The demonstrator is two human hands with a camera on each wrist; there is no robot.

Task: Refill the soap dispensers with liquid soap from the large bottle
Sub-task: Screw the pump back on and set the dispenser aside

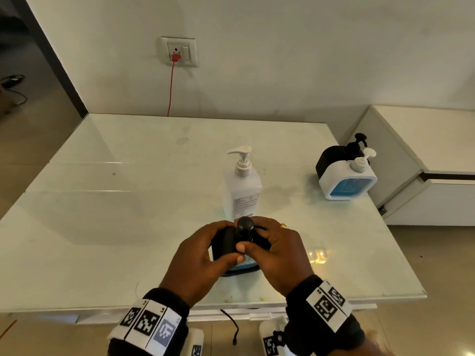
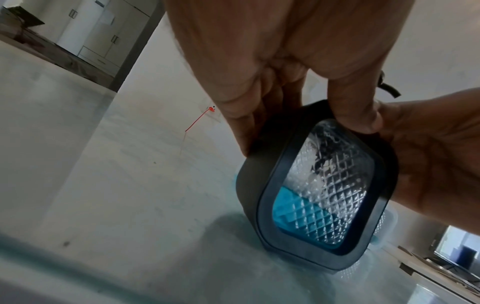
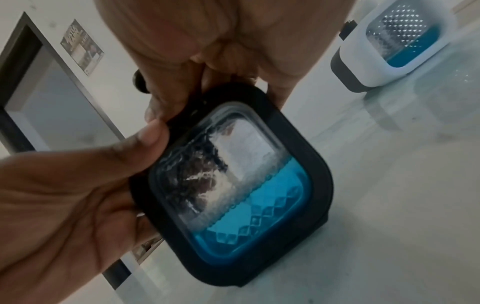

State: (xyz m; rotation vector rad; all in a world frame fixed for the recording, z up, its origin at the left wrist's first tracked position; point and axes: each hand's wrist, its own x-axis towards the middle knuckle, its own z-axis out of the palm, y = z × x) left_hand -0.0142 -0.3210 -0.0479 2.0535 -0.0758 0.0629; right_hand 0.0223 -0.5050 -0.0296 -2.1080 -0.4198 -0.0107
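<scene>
A black square soap dispenser (image 1: 243, 265) stands on the glass table (image 1: 128, 201) near its front edge. Its clear window (image 2: 324, 185) shows blue soap (image 3: 259, 216) filling roughly the bottom third. My left hand (image 1: 227, 242) grips the dispenser's body from the left, thumb on the near face. My right hand (image 1: 253, 236) pinches the neck under the black pump head (image 1: 245, 223). Just behind stands the large white pump bottle (image 1: 243, 186), upright and untouched. Both hands also show on the dispenser from the wrists: the left hand (image 2: 303, 131) and the right hand (image 3: 218, 102).
At the table's right edge a white dispenser (image 1: 348, 181) with blue soap stands in front of a second black dispenser (image 1: 334, 155). A low white cabinet (image 1: 424, 150) adjoins the table's right side. A red cable (image 1: 171, 86) runs from the wall socket down behind the table.
</scene>
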